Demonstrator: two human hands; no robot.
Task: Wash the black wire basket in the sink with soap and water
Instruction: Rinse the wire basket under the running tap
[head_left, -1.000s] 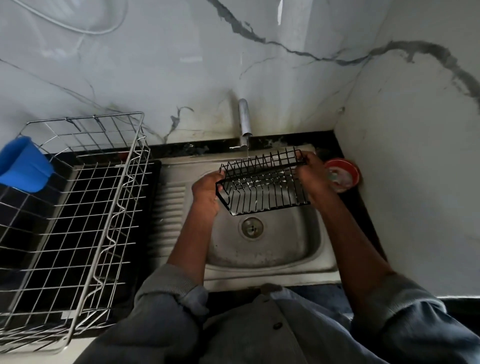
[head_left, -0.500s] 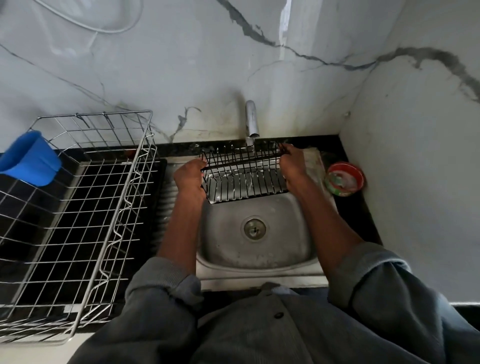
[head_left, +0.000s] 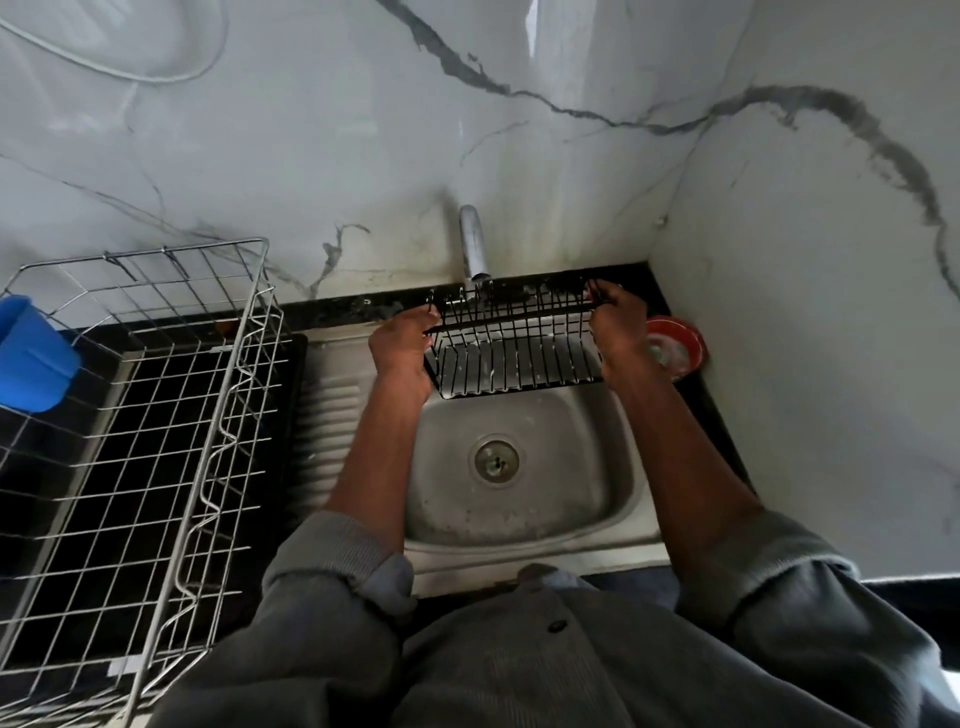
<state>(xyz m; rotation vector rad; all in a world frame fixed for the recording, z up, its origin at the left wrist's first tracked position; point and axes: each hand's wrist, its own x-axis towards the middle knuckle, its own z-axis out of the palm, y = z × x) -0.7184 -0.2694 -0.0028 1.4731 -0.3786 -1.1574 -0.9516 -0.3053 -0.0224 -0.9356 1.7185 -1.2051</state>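
Note:
The black wire basket (head_left: 514, 345) is held level above the back of the steel sink (head_left: 524, 540), right under the chrome tap (head_left: 472, 244). My left hand (head_left: 402, 345) grips its left end and my right hand (head_left: 618, 330) grips its right end, fingers curled round the top wire. A thin stream of water seems to fall from the tap onto the basket's back edge. The drain (head_left: 496, 460) lies uncovered in front of the basket.
A large silver wire dish rack (head_left: 171, 415) stands on the black counter left of the sink, with a blue plastic cup (head_left: 31, 353) at its far left. A small red dish (head_left: 675, 345) sits on the counter right of the sink. Marble walls close the back and right.
Both hands have carried the basket away from me and up, from over the drain to under the tap at the sink's back edge, and levelled it.

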